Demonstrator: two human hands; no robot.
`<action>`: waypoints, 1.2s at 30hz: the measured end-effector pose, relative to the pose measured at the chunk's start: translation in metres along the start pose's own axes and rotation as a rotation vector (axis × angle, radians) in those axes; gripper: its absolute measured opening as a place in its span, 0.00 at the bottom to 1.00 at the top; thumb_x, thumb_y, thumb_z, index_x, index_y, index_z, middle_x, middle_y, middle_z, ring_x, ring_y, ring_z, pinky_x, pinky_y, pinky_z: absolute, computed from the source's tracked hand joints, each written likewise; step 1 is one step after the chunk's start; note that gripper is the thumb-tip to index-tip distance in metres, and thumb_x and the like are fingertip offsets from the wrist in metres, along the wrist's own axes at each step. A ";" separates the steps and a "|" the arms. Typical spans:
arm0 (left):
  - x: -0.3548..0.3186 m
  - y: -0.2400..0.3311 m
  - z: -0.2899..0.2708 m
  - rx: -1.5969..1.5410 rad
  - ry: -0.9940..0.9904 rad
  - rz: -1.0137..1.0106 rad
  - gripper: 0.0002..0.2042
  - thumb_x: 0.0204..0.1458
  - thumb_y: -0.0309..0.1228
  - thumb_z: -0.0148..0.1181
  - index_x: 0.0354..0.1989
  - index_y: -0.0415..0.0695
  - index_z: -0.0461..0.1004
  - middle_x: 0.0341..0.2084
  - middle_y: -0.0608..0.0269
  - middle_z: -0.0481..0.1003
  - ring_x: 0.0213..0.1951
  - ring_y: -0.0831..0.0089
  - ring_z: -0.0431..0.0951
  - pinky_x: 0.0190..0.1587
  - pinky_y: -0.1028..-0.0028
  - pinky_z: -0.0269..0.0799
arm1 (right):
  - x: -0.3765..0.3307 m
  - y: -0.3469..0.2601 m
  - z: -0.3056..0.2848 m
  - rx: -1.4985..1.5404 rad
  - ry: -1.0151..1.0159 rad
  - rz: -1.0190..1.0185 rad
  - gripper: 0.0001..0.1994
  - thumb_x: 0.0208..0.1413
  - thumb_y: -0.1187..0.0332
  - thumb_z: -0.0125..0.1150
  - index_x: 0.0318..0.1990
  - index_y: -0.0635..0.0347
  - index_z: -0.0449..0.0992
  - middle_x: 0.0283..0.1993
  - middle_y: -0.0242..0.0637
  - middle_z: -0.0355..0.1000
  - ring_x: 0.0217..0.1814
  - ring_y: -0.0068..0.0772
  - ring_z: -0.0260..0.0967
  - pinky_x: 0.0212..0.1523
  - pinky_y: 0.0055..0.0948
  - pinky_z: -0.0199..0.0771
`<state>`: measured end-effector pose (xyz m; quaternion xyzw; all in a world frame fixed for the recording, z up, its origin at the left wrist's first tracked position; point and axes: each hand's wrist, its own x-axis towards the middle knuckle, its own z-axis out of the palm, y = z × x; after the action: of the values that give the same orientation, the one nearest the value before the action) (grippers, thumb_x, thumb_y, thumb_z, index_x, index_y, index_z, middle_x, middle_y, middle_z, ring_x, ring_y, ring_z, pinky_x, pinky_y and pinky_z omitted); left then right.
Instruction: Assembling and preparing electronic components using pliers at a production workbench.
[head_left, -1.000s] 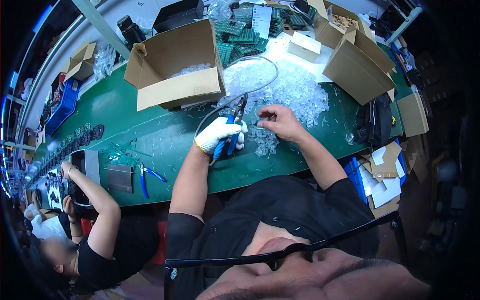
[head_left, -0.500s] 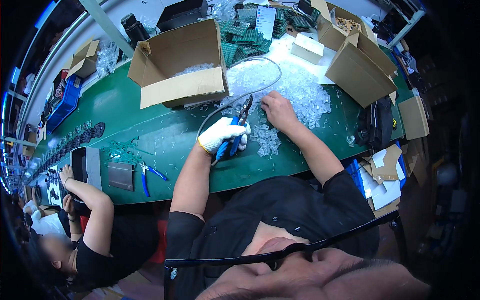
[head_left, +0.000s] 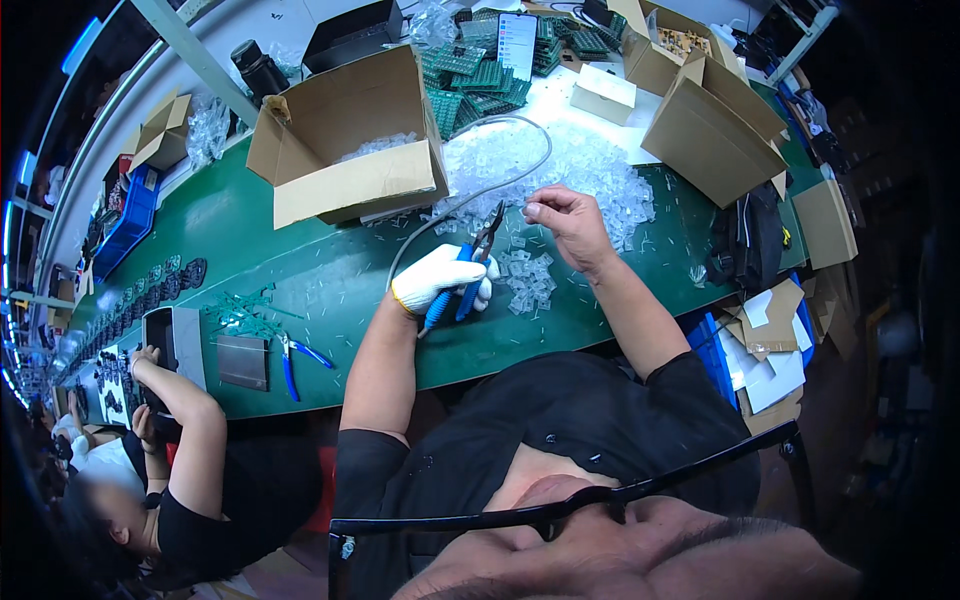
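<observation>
My left hand, in a white knit glove, is closed around blue-handled nippers. Their dark jaws point up and away from me. A grey cable runs down to the tool. Bare, my right hand is raised just right of the jaw tips, thumb and forefinger pinched together. Whatever sits in that pinch is too small to make out. Behind my right hand spreads a large heap of small clear plastic pieces. A smaller cluster of clear pieces lies on the green table between my hands.
An open cardboard box with clear pieces inside stands behind my left hand. Green lattice-like parts and a phone are at the back. Blue-handled pliers lie left, near a co-worker's arm. A black bag sits right.
My right hand has lifted from the edge of the heap and turned, its thumb and forefinger now pinched beside the jaws. The left hand still holds the nippers, nearly in place.
</observation>
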<state>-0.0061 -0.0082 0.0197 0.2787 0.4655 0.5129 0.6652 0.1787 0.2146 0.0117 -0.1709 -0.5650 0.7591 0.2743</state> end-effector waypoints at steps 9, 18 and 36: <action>-0.001 0.000 0.001 -0.031 -0.038 0.006 0.20 0.61 0.41 0.72 0.53 0.37 0.82 0.34 0.60 0.85 0.35 0.69 0.86 0.41 0.69 0.81 | 0.000 0.000 0.015 0.074 -0.035 0.001 0.11 0.60 0.79 0.78 0.49 0.69 0.88 0.53 0.39 0.81 0.55 0.28 0.77 0.59 0.28 0.78; -0.001 -0.005 -0.002 -0.007 -0.108 -0.023 0.20 0.60 0.41 0.74 0.52 0.37 0.82 0.34 0.61 0.85 0.33 0.72 0.86 0.39 0.70 0.83 | 0.005 -0.004 0.014 0.186 -0.056 0.046 0.14 0.60 0.83 0.73 0.53 0.65 0.84 0.50 0.35 0.82 0.52 0.25 0.78 0.55 0.26 0.81; -0.003 0.001 0.004 0.024 -0.058 -0.057 0.25 0.58 0.43 0.74 0.55 0.36 0.80 0.35 0.59 0.85 0.36 0.68 0.86 0.43 0.68 0.81 | 0.002 -0.009 0.011 0.246 -0.087 0.278 0.11 0.67 0.78 0.68 0.54 0.69 0.84 0.50 0.36 0.84 0.51 0.27 0.81 0.53 0.29 0.82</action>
<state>-0.0032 -0.0104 0.0233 0.2883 0.4599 0.4798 0.6894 0.1734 0.2092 0.0232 -0.1795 -0.4504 0.8597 0.1610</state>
